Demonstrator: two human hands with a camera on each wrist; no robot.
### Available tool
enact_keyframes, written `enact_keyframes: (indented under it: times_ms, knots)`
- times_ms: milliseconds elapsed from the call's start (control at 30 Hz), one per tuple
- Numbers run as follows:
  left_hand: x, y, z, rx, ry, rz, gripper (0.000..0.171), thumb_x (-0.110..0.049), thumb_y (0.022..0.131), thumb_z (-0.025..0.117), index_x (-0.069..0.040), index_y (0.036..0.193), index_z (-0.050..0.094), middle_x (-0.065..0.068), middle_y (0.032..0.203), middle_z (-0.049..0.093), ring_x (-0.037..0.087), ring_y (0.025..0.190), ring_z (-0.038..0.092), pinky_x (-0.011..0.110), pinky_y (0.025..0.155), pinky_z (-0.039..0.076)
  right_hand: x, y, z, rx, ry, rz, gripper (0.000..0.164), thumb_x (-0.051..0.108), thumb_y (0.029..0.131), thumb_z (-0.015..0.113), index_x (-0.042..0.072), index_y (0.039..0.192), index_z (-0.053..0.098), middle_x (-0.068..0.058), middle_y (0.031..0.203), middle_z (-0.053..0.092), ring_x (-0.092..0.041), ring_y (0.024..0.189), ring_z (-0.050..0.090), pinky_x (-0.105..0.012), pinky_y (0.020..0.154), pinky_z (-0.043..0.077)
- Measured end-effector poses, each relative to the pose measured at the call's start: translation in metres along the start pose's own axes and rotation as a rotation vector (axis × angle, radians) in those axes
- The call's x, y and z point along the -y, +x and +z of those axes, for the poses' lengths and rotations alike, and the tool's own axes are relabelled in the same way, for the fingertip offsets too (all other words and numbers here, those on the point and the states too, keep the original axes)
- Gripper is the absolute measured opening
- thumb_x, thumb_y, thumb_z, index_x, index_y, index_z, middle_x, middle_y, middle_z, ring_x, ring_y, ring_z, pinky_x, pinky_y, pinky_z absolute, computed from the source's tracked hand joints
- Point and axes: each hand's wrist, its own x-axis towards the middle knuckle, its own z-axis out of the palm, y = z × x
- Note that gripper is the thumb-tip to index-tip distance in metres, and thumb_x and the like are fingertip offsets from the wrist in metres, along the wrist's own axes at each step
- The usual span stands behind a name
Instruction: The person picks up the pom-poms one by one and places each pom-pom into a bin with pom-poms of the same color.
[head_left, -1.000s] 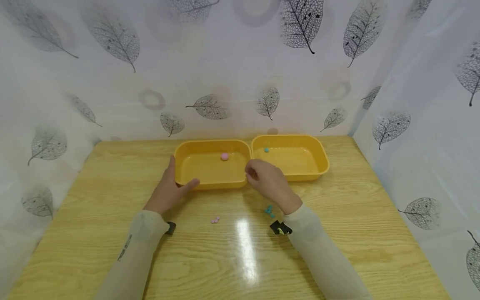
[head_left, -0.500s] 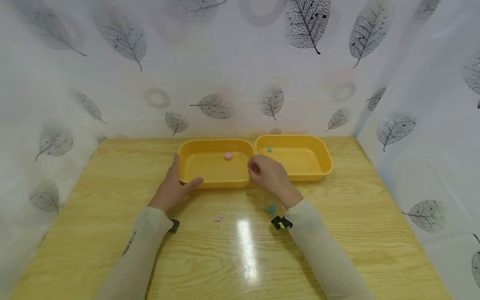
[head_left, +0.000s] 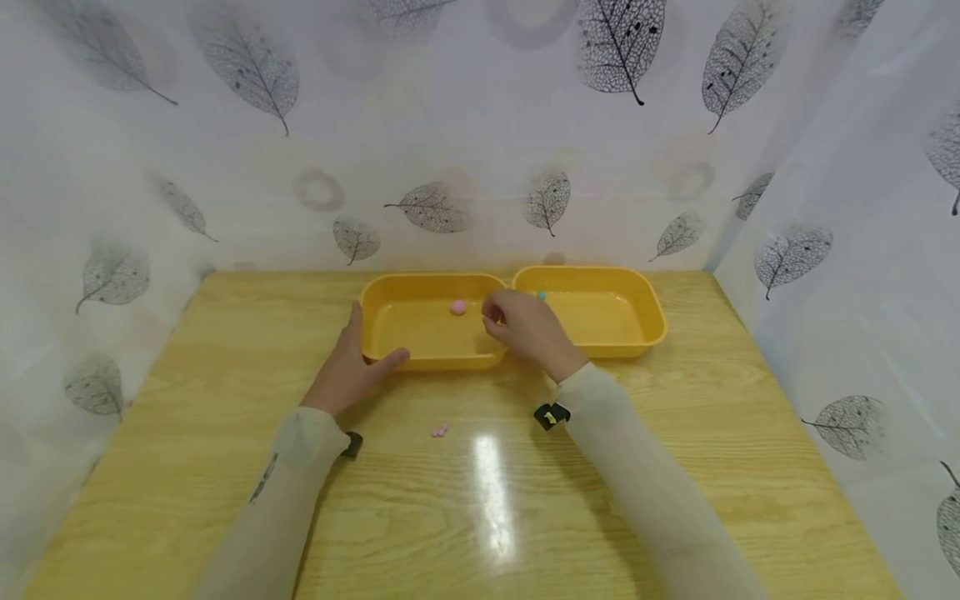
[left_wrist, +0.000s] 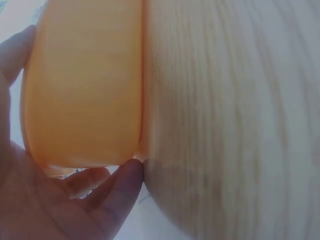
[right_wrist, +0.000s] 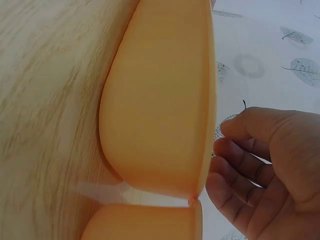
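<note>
My left hand [head_left: 348, 367] grips the left end of the left yellow bin [head_left: 420, 363], its thumb on the front rim and its fingers along the end wall. In the left wrist view the thumb and fingers bracket the bin's corner. My right hand [head_left: 528, 329] is over that bin's right end, fingers curled, the thumb tip close to the index finger. Nothing shows between these fingertips in the right wrist view, where they are close beside the rim. A pink ball [head_left: 458, 307] lies inside the left bin.
A second yellow bin [head_left: 637, 348] stands right beside the first and contains a small teal bead [head_left: 542, 296]. Several tiny pink beads [head_left: 439, 430] lie on the wooden table [head_left: 405, 517]. A leaf-patterned curtain [head_left: 450, 125] hangs behind the bins.
My right hand has moved up and left, further over the left bin's right end. Its wrist now covers the teal beads on the table. My left hand keeps its grip on the bin.
</note>
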Motion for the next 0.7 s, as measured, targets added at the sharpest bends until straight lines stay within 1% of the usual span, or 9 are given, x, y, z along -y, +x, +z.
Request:
enact_keyframes:
  times_ms: [200, 333, 433, 567, 700]
  knots:
    - [0.001, 0.001, 0.0, -0.008, -0.002, -0.001, 0.122, -0.075, 0.089, 0.062, -0.027, 0.16, -0.025, 0.01, 0.173, -0.009, 0.04, 0.158, 0.004, 0.064, 0.124, 0.013, 0.0, 0.022, 0.012, 0.083, 0.013, -0.006, 0.005, 0.014, 0.098, 0.066, 0.011, 0.101, 0.069, -0.002, 0.091, 0.066, -0.02, 0.081, 0.056, -0.035, 0.075, 0.05]
    - [0.003, 0.003, 0.001, -0.011, 0.0, -0.002, 0.122, -0.075, 0.089, 0.062, -0.025, 0.161, -0.024, 0.01, 0.173, -0.008, 0.04, 0.158, 0.005, 0.064, 0.124, 0.013, -0.003, 0.033, 0.02, 0.15, 0.012, 0.017, 0.004, 0.015, 0.097, 0.065, 0.013, 0.099, 0.068, -0.001, 0.092, 0.066, -0.02, 0.082, 0.057, -0.035, 0.075, 0.05]
    - [0.003, 0.004, 0.002, -0.012, 0.0, -0.005, 0.121, -0.072, 0.091, 0.063, -0.026, 0.161, -0.024, 0.011, 0.173, -0.008, 0.04, 0.158, 0.004, 0.064, 0.124, 0.013, -0.005, 0.038, 0.025, 0.194, 0.007, 0.035, 0.003, 0.015, 0.097, 0.064, 0.014, 0.099, 0.067, 0.0, 0.094, 0.067, -0.02, 0.083, 0.058, -0.036, 0.076, 0.051]
    - [0.002, 0.005, 0.002, -0.014, -0.005, -0.017, 0.119, -0.069, 0.092, 0.064, -0.028, 0.161, -0.025, 0.011, 0.173, -0.006, 0.04, 0.158, 0.005, 0.064, 0.124, 0.013, -0.005, 0.042, 0.03, 0.227, -0.009, 0.037, 0.003, 0.015, 0.098, 0.063, 0.015, 0.098, 0.067, 0.001, 0.097, 0.067, -0.02, 0.085, 0.058, -0.035, 0.078, 0.05]
    - [0.002, 0.004, 0.002, -0.016, -0.009, -0.031, 0.12, -0.07, 0.091, 0.064, -0.027, 0.161, -0.024, 0.011, 0.173, -0.005, 0.04, 0.158, 0.006, 0.064, 0.124, 0.014, -0.002, 0.044, 0.034, 0.234, -0.027, 0.02, 0.008, 0.013, 0.098, 0.061, 0.016, 0.093, 0.066, 0.0, 0.096, 0.067, -0.02, 0.084, 0.056, -0.033, 0.075, 0.047]
